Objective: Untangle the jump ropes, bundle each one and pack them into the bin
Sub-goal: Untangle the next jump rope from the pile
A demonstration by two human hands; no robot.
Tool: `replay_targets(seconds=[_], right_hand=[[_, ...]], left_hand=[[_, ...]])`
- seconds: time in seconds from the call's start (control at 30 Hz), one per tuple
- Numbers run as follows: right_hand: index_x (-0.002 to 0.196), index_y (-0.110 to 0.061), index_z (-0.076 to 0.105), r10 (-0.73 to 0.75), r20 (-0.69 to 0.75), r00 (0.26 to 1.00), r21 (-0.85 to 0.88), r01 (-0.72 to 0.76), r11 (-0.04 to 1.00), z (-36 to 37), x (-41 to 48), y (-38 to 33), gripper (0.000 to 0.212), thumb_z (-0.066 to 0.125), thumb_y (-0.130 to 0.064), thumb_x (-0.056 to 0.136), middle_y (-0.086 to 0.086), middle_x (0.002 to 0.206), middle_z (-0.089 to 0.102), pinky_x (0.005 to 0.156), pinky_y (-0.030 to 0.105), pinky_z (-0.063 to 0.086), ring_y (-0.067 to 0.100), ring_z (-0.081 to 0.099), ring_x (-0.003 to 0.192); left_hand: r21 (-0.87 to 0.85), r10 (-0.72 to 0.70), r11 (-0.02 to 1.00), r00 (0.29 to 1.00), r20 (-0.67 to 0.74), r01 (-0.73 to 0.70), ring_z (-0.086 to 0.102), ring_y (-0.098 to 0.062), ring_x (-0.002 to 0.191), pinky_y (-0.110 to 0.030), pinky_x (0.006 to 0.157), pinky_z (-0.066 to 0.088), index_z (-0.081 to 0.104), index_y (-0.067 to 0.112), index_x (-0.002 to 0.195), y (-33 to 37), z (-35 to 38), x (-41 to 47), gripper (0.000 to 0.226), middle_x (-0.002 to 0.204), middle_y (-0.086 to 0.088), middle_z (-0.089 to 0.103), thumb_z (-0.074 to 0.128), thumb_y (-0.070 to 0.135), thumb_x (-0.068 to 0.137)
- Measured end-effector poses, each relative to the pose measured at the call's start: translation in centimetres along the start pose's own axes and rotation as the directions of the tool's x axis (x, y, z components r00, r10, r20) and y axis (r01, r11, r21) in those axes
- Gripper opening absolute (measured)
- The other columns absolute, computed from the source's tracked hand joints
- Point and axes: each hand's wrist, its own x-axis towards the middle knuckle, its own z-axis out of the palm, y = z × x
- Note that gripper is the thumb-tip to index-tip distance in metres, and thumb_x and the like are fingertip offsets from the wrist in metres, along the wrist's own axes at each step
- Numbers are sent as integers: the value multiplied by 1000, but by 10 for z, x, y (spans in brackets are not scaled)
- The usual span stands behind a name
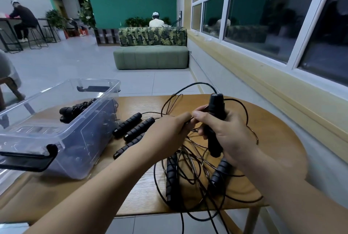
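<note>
— What's the right hand got?
— A black handle, gripped upright. The left hand pinches a cord just beside it.
— And the clear bin?
— Left on the wooden table, one bundled rope inside

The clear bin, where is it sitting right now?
In the head view, the clear bin stands on the left side of the wooden table, just left of three loose black handles, with a bundled rope inside it.
</note>
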Motion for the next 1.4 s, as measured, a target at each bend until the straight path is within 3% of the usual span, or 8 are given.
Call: replay_targets(seconds=[0.1,0.2,0.4,0.8,0.93,1.07,1.23,1.4], right_hand=[[108,-5,73,-36,-81,996,15,38,999,-11,1,-15,17,76,-16,96,12,93,79,64,28,56,18,66,68],[104,-10,72,-59,-212,975,111,84,990,-30,7,-30,12,77,-19,96,9,93,79,62,26,54,14,64,67],[115,-14,70,7,-352,936,222,76,972,-53,19,-31,26,79,-27,96,3,97,79,57,26,48,13,61,64],[107,-8,76,5,-98,995,-18,-7,1000,-1,0,0,13,78,-17,97,10,85,78,60,28,55,20,66,62],[103,-9,77,-45,-67,997,-137,35,990,0,0,0,7,77,-15,98,13,85,78,66,40,55,24,68,66],[104,-9,76,-59,-98,993,-86,51,995,-12,2,-11,11,78,-18,97,12,92,80,70,37,55,23,67,71],[109,-11,73,-47,-297,954,126,88,988,-45,15,-31,16,76,-20,97,6,93,80,69,29,53,13,65,70],[119,-10,72,12,-308,951,255,70,964,-59,19,-31,27,78,-22,96,3,91,78,63,25,53,12,63,66]], left_hand=[[-38,-67,997,998,-5,67,59,-19,69,-40,65,51,54,27,100,-13,0,-1,20,73,3,63,49,44,109],[-72,-94,993,996,6,94,62,-12,68,-39,65,55,58,34,98,-30,-6,-1,17,72,9,65,54,47,107],[-429,-74,902,996,-40,50,67,-16,60,-33,62,54,71,30,98,-43,-25,-4,15,68,2,67,62,40,105],[-361,-34,932,998,-50,13,48,-2,53,-23,54,37,69,28,97,-4,-11,0,17,60,12,56,59,36,108],[-414,-64,908,998,7,61,53,-3,54,-24,56,43,67,21,101,3,-7,-5,20,62,9,59,54,34,110],[-540,-95,836,995,31,96,63,-12,57,-22,58,46,71,22,103,7,-9,-10,18,66,-5,66,56,31,110],[-763,-123,628,987,99,154,67,-28,68,-39,67,57,72,15,112,19,-3,-17,22,75,-14,69,55,28,111],[-827,-190,530,977,101,189,54,-23,59,-33,60,44,73,14,113,32,3,-16,26,65,-9,58,51,29,112]])
